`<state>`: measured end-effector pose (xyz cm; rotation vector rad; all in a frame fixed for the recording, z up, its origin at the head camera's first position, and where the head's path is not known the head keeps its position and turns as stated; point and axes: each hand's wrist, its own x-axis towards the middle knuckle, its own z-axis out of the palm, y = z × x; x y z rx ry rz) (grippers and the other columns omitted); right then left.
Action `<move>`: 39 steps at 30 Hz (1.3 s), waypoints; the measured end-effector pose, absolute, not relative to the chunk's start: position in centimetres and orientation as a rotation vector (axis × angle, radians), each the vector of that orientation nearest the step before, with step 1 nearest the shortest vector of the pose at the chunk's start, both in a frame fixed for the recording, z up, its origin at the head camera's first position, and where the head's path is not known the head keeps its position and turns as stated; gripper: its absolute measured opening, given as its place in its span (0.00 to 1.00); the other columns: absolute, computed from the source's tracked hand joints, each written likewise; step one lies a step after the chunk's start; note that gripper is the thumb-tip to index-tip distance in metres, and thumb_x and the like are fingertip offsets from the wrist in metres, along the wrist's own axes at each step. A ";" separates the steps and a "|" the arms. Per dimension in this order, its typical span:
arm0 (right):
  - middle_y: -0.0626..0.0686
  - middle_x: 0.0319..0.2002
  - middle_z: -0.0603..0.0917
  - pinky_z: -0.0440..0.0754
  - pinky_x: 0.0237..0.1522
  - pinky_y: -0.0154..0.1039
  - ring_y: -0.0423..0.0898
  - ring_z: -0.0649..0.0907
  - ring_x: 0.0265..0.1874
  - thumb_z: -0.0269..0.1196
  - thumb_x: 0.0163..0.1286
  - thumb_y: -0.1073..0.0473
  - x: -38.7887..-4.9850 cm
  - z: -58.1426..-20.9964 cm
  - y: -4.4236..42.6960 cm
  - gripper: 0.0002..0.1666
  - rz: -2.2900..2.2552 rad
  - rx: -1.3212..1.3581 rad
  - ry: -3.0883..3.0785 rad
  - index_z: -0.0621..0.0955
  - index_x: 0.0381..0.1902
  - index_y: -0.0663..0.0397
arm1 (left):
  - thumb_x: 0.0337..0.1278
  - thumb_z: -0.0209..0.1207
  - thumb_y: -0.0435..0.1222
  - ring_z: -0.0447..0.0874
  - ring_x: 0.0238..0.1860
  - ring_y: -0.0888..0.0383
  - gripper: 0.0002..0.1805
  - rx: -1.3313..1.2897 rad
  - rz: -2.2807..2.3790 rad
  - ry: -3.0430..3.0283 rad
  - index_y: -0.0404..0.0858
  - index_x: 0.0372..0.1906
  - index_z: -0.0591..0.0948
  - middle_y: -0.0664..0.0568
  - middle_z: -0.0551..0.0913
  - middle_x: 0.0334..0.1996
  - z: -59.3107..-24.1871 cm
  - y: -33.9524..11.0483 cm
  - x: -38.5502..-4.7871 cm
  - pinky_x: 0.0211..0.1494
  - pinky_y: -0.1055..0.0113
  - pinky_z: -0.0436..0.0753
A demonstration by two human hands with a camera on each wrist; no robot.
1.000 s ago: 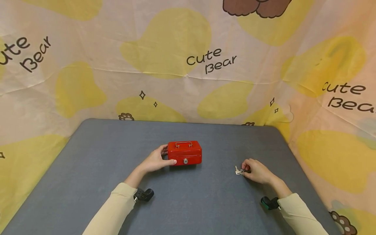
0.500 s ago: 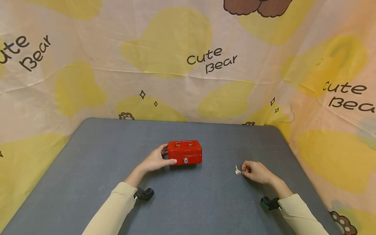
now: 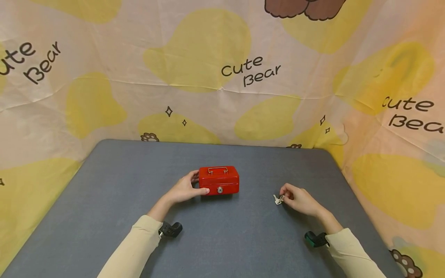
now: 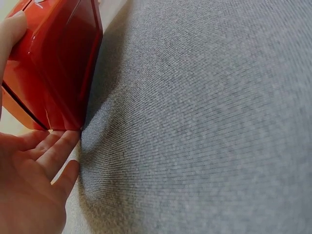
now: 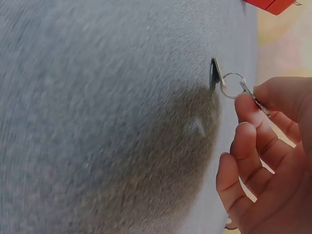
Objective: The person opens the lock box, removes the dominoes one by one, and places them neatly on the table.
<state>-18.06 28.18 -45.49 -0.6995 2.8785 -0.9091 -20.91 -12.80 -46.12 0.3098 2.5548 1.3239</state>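
1. Gripping the red box (image 3: 219,180) at its 9 o'clock end, the left hand (image 3: 182,190) places its thumb on the front face and its other fingers round the side toward the rear. The left wrist view shows fingertips touching the box wall.
2. The red box stands upright near the middle of the bench (image 3: 226,239), lid down. A metal handle (image 3: 218,168) is mounted on the lid, toward 12 o'clock; a round lock (image 3: 219,190) is set in the front face, toward 6 o'clock.
3. The right hand (image 3: 300,199) is located between 3 and 4 o'clock from the red box, well apart from it. Thumb and index finger pinch a thin metal piece (image 5: 254,99), seen nearly edge-on; the remaining fingers are bent.
4. A key ring (image 5: 233,73) links this piece to a silver-coloured key (image 3: 277,200), visible at 9 o'clock from the right fingertips. Contact between key and bench cannot be determined.
5. Each wrist carries a black device: left wrist device (image 3: 172,229), right wrist device (image 3: 315,239). Pale sleeves (image 3: 133,249) cover both forearms.
6. A printed backdrop (image 3: 194,50) rises at 12 o'clock beyond the bench, bearing yellow patches and the words "cute Bear".
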 end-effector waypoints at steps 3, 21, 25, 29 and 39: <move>0.42 0.21 0.75 0.68 0.21 0.29 0.32 0.69 0.18 0.59 0.62 0.68 -18.3 -45.5 27.9 0.06 -0.948 -0.711 2.848 0.77 0.33 0.51 | 0.43 0.66 0.52 0.71 0.60 0.48 0.49 0.299 1.331 2.557 0.33 0.67 0.59 0.41 0.72 0.60 -46.2 -12.8 -20.9 0.61 0.51 0.70; 0.48 0.35 0.86 0.79 0.33 0.31 0.42 0.84 0.33 0.56 0.68 0.61 -18.8 -45.0 25.4 0.09 -1.058 -0.696 2.672 0.83 0.40 0.51 | 0.43 0.67 0.53 0.71 0.60 0.49 0.51 0.262 1.380 2.567 0.32 0.67 0.57 0.42 0.71 0.60 -46.5 -12.2 -21.1 0.61 0.52 0.70; 0.47 0.34 0.86 0.80 0.33 0.31 0.43 0.84 0.34 0.57 0.67 0.63 -18.9 -45.0 25.0 0.09 -1.061 -0.708 2.681 0.83 0.41 0.51 | 0.44 0.66 0.52 0.70 0.60 0.47 0.50 0.266 1.371 2.582 0.31 0.68 0.56 0.41 0.70 0.61 -46.5 -12.2 -21.1 0.62 0.51 0.68; 0.48 0.33 0.85 0.79 0.32 0.31 0.44 0.84 0.33 0.57 0.65 0.67 -18.9 -45.1 24.6 0.10 -1.051 -0.724 2.714 0.83 0.40 0.53 | 0.44 0.66 0.53 0.70 0.60 0.47 0.51 0.245 1.362 2.596 0.31 0.67 0.57 0.41 0.70 0.61 -46.5 -12.1 -21.1 0.63 0.51 0.67; 0.46 0.28 0.82 0.78 0.30 0.31 0.35 0.78 0.27 0.59 0.61 0.68 -18.9 -45.3 23.7 0.06 -1.041 -0.733 2.807 0.80 0.34 0.53 | 0.44 0.66 0.53 0.71 0.60 0.48 0.50 0.221 1.376 2.598 0.31 0.67 0.56 0.41 0.70 0.60 -46.6 -12.0 -21.2 0.62 0.52 0.68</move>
